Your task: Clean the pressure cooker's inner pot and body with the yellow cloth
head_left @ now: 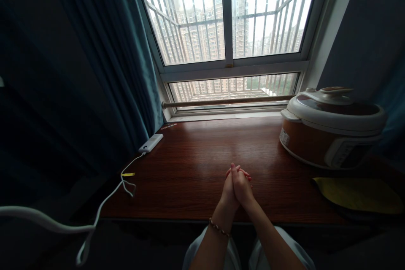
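Observation:
My left hand (230, 189) and my right hand (242, 186) are clasped together over the front half of the brown wooden table (190, 168). Their fingers interlock and fold round each other, and no object shows in them. The palms are hidden. A beaded bracelet (219, 228) circles my left wrist. Nothing else on the table touches either hand.
At the right stands a brown and white electric cooker (329, 135) with its lid on, behind a yellow-green cloth or mat (357, 194). A white power bank (151, 143) with a white cable (109, 197) lies at the left. Blue curtains (126, 71) hang beside the barred window (228, 66).

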Tool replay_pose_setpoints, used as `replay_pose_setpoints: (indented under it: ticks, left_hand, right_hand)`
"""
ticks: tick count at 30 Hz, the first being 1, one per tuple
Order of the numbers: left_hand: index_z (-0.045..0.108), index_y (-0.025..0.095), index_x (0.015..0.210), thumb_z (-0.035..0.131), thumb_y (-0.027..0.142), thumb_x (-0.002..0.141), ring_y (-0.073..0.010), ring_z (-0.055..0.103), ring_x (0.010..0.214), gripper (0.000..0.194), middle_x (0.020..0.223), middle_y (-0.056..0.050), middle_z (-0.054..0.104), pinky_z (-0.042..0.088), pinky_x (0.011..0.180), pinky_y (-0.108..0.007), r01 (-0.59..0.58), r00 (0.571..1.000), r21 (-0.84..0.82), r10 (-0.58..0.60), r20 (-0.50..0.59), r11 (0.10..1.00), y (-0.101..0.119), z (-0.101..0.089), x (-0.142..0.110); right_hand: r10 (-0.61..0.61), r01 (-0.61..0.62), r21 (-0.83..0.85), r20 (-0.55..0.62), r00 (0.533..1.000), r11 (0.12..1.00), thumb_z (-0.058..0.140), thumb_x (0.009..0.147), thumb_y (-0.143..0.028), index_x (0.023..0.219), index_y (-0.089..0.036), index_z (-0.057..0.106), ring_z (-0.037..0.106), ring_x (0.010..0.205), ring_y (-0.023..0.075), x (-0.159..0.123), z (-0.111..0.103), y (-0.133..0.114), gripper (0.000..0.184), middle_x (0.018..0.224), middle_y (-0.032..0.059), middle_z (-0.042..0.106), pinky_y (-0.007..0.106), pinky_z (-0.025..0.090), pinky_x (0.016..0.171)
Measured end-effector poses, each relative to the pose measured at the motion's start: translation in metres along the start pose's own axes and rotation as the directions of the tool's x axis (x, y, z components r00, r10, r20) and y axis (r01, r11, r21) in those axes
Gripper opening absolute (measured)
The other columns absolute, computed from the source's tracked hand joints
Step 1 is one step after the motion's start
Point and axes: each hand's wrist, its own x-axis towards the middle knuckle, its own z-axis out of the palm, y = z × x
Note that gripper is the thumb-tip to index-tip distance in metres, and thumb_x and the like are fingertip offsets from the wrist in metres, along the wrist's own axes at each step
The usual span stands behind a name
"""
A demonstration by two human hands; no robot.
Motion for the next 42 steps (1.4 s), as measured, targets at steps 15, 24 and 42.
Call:
replay_pose_setpoints:
  ticks: [15, 24, 42]
  left_hand:
    - [0.054, 0.013, 0.059, 0.058, 0.036, 0.072, -0.0136, 0.056, 0.055, 0.026, 0.059, -0.003, 0.059, 0.047, 0.057, -0.028, 0.008, 0.999, -0.037, -0.007, 0.032, 0.999, -0.0044, -0.0051, 0.0058]
    - [0.054, 0.013, 0.06, 0.058, 0.036, 0.072, -0.014, 0.056, 0.055, 0.026, 0.06, -0.004, 0.06, 0.046, 0.058, -0.028, 0.035, 0.999, -0.041, -0.034, 0.015, 0.999, -0.0025, -0.0027, 0.003]
    - [0.055, 0.013, 0.059, 0.058, 0.037, 0.072, -0.0123, 0.054, 0.057, 0.028, 0.06, -0.002, 0.057, 0.045, 0.058, -0.026, 0.038, 0.999, -0.062, -0.037, 0.02, 0.997, -0.0028, -0.0026, 0.0025]
  right_hand:
    - [-0.037, 0.037, -0.031, 0.014, 0.999, 0.999, 0.017, 0.086, -0.061, 0.084, -0.016, 0.064, 0.061, 0.088, 0.0217, -0.0007, -0.0011, 0.0011, 0.064, 0.09, 0.0121, 0.066, 0.029, 0.042, 0.08]
    - [-0.052, 0.052, -0.015, 0.007, 0.999, 0.999, 0.02, 0.087, -0.058, 0.079, -0.019, 0.064, 0.062, 0.085, 0.0207, 0.0007, 0.0004, 0.0031, 0.06, 0.085, 0.0089, 0.067, 0.028, 0.042, 0.079]
    - [-0.044, 0.044, -0.052, -0.001, 0.999, 0.998, 0.018, 0.086, -0.06, 0.081, -0.018, 0.063, 0.061, 0.088, 0.0212, 0.0013, 0.0009, 0.0028, 0.062, 0.089, 0.0113, 0.066, 0.029, 0.042, 0.08]
